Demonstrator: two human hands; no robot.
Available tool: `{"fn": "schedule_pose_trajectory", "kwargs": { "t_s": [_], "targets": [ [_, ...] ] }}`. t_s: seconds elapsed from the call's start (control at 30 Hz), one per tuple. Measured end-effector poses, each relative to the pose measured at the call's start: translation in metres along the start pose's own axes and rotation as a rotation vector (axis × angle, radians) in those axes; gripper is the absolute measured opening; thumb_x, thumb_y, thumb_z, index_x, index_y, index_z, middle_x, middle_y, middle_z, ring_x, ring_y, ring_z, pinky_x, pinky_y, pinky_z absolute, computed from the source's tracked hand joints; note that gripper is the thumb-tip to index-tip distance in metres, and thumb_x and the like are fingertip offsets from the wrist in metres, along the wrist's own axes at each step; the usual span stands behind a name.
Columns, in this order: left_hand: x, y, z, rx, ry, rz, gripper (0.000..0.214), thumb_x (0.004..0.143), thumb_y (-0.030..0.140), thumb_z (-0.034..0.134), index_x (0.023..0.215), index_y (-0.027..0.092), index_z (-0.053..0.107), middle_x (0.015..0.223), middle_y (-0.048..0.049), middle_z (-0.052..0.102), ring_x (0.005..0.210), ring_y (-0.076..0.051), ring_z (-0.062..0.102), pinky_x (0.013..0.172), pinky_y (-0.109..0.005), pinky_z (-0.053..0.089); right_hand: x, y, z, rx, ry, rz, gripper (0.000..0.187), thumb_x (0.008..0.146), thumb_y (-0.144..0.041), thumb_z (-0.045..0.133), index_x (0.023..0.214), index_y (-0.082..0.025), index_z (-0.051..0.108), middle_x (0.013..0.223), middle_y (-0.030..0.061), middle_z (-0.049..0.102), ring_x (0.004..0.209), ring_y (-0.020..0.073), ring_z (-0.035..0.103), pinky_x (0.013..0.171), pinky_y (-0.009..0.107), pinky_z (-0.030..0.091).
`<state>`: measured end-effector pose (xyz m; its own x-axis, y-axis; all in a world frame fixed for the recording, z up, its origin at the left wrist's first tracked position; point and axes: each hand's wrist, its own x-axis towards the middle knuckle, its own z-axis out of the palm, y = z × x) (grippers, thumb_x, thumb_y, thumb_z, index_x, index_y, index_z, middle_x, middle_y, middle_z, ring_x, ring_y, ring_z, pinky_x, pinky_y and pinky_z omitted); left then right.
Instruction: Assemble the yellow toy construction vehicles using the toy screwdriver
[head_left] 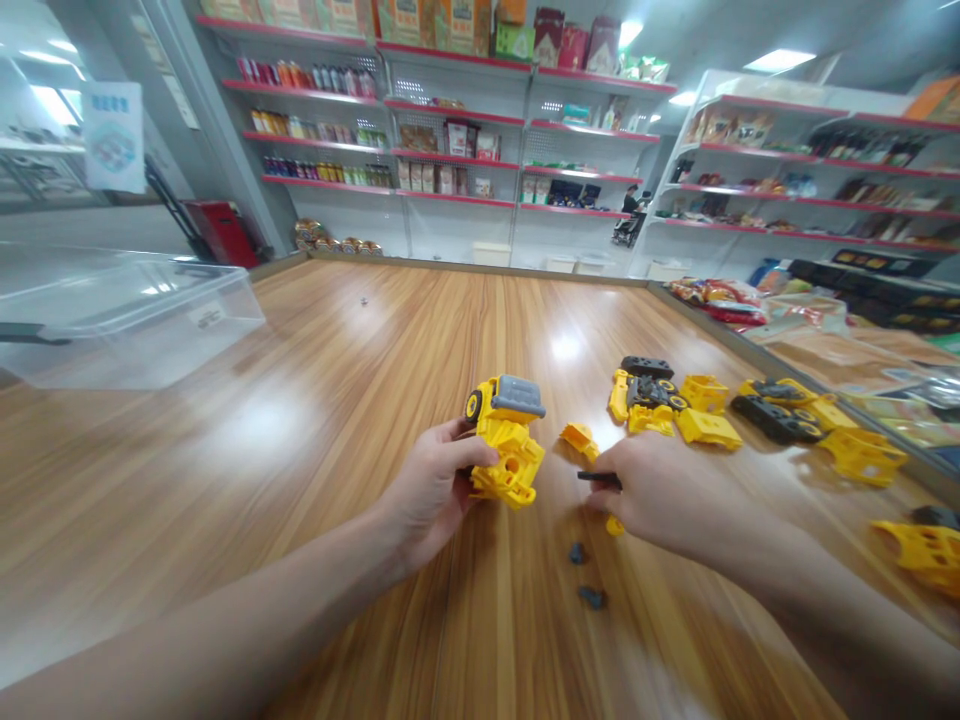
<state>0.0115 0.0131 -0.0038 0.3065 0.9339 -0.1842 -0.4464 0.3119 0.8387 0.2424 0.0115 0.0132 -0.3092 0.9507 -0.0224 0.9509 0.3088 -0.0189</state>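
Note:
My left hand (431, 490) is closed round a yellow toy truck body (506, 440) with a grey roof and one black wheel, held just above the wooden table (337, 400). My right hand (649, 490) is closed on a thin dark tool (598, 478) whose tip points left toward the toy; a small yellow bit (615, 526) shows under its fingers. A small yellow scoop piece (580, 438) lies between the hands. Two small grey pieces (577, 552) (592, 597) lie on the table below the right hand.
Several loose yellow and black toy parts (675, 405) lie to the right, more (862, 455) near the table's right edge. A clear plastic box (120, 315) stands at the far left. Store shelves (450, 150) with goods line the back.

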Motion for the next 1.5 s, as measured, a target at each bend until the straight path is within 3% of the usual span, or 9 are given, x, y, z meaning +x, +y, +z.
{"fn": "schedule_pose_trajectory", "kwargs": {
  "t_s": [0.33, 0.47, 0.6, 0.7, 0.9, 1.13, 1.27, 1.5],
  "targets": [
    [-0.004, 0.002, -0.001, 0.021, -0.017, -0.043, 0.047, 0.068, 0.010, 0.062, 0.115, 0.008, 0.063, 0.103, -0.0135, 0.069, 0.081, -0.018, 0.065, 0.066, -0.025, 0.049, 0.000, -0.009, 0.003, 0.013, -0.043, -0.117, 0.013, 0.075, -0.018, 0.063, 0.063, -0.020, 0.069, 0.064, 0.0049, 0.069, 0.059, 0.0191, 0.062, 0.052, 0.029, 0.030],
    [-0.005, 0.004, 0.002, 0.019, -0.007, -0.047, 0.045, 0.067, 0.010, 0.063, 0.112, 0.008, 0.064, 0.100, -0.0127, 0.070, 0.079, -0.018, 0.065, 0.064, -0.024, 0.049, 0.000, -0.013, 0.004, 0.214, 0.061, -0.182, 0.016, 0.083, -0.018, 0.061, 0.069, -0.021, 0.069, 0.066, -0.0001, 0.069, 0.060, 0.0147, 0.061, 0.055, 0.027, 0.036],
    [-0.004, 0.004, 0.004, 0.015, -0.013, -0.040, 0.040, 0.067, 0.009, 0.062, 0.107, 0.008, 0.066, 0.094, -0.0110, 0.070, 0.075, -0.016, 0.065, 0.063, -0.025, 0.050, -0.001, -0.019, -0.003, 0.480, 0.281, -0.298, 0.006, 0.085, -0.019, 0.065, 0.083, -0.021, 0.071, 0.076, -0.0018, 0.070, 0.067, 0.0110, 0.063, 0.062, 0.024, 0.043],
    [-0.003, 0.003, 0.003, 0.008, -0.019, -0.023, 0.039, 0.067, 0.008, 0.062, 0.105, 0.009, 0.066, 0.090, -0.0096, 0.070, 0.074, -0.016, 0.064, 0.063, -0.024, 0.050, -0.004, -0.025, -0.008, 0.588, 0.431, -0.434, 0.009, 0.084, -0.015, 0.068, 0.092, -0.020, 0.071, 0.083, -0.0011, 0.071, 0.071, 0.0095, 0.064, 0.065, 0.022, 0.046],
    [-0.003, 0.001, 0.003, 0.000, -0.090, -0.023, 0.042, 0.069, 0.007, 0.060, 0.111, 0.011, 0.065, 0.097, -0.0101, 0.070, 0.074, -0.016, 0.063, 0.064, -0.025, 0.050, -0.004, -0.031, -0.005, 0.714, 0.492, -0.610, 0.014, 0.083, -0.008, 0.067, 0.094, -0.017, 0.071, 0.084, 0.0025, 0.071, 0.076, 0.0112, 0.066, 0.070, 0.023, 0.050],
    [-0.007, -0.004, 0.004, -0.041, -0.208, -0.055, 0.039, 0.069, 0.003, 0.061, 0.106, 0.013, 0.065, 0.104, -0.0102, 0.068, 0.079, -0.015, 0.062, 0.070, -0.027, 0.051, -0.004, -0.034, 0.003, 0.713, 0.458, -0.609, 0.011, 0.084, -0.013, 0.067, 0.092, -0.018, 0.073, 0.079, 0.0030, 0.062, 0.070, 0.0126, 0.059, 0.062, 0.026, 0.048],
    [-0.007, -0.004, 0.005, -0.049, -0.197, -0.069, 0.036, 0.068, 0.003, 0.061, 0.102, 0.013, 0.065, 0.103, -0.0099, 0.069, 0.079, -0.015, 0.063, 0.068, -0.026, 0.050, -0.004, -0.033, 0.004, 0.686, 0.441, -0.580, 0.014, 0.086, -0.013, 0.065, 0.094, -0.021, 0.074, 0.076, 0.0009, 0.054, 0.067, 0.0115, 0.055, 0.060, 0.025, 0.045],
    [-0.007, 0.002, 0.006, -0.027, -0.136, -0.088, 0.037, 0.069, 0.006, 0.059, 0.105, 0.011, 0.067, 0.097, -0.0101, 0.070, 0.068, -0.014, 0.061, 0.060, -0.024, 0.048, -0.010, -0.032, -0.002, 0.717, 0.373, -0.465, 0.013, 0.089, -0.026, 0.062, 0.101, -0.020, 0.060, 0.086, 0.0015, 0.059, 0.075, 0.0142, 0.054, 0.066, 0.029, 0.043]
  ]
}}
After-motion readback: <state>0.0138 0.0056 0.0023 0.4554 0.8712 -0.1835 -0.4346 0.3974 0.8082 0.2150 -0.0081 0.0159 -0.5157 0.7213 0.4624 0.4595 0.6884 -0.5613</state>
